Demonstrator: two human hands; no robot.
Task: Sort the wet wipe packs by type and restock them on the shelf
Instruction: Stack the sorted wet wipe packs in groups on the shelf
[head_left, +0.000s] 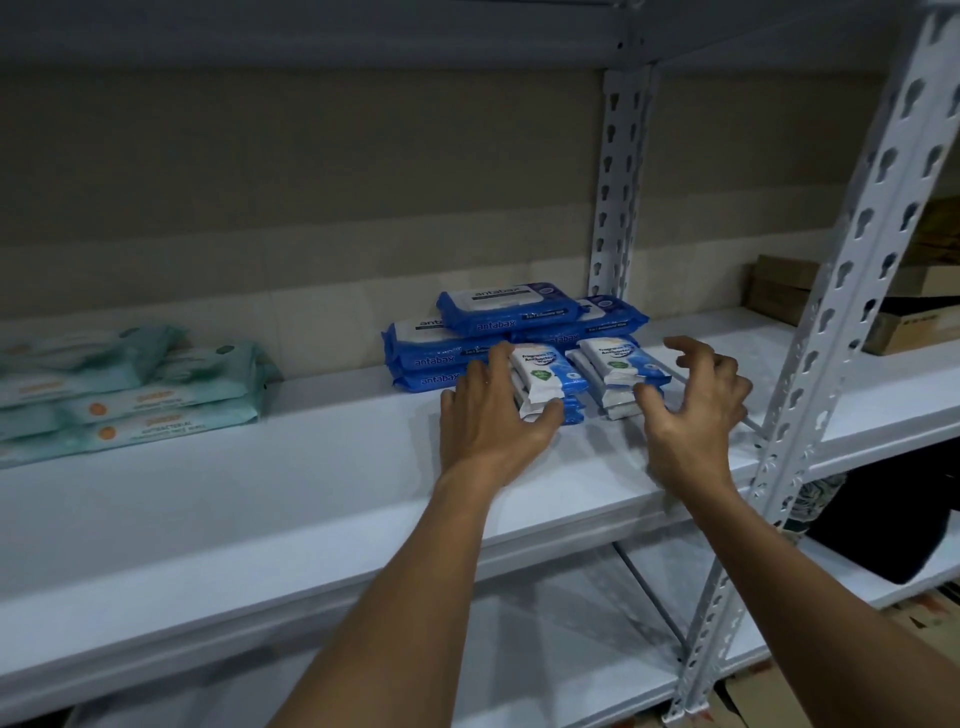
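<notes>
Two short stacks of small white-and-blue antibacterial wipe packs stand side by side on the white shelf board (311, 467). My left hand (493, 415) grips the left stack (545, 376), fingers along its left side and thumb across its near end. My right hand (696, 405) arches over the right stack (618, 364) with fingers spread and curved; only the thumb touches the stack's near end. Directly behind them lies a pile of larger dark blue "antabax" packs (498, 317). Pale green wipe packs (130, 384) are stacked at the shelf's far left.
A perforated white metal upright (831, 322) rises just right of my right hand, with a rear upright (615, 208) behind the blue pile. Cardboard boxes (909, 322) sit in the neighbouring bay. A dark bag (883, 525) is below them. Bare board separates the green and blue piles.
</notes>
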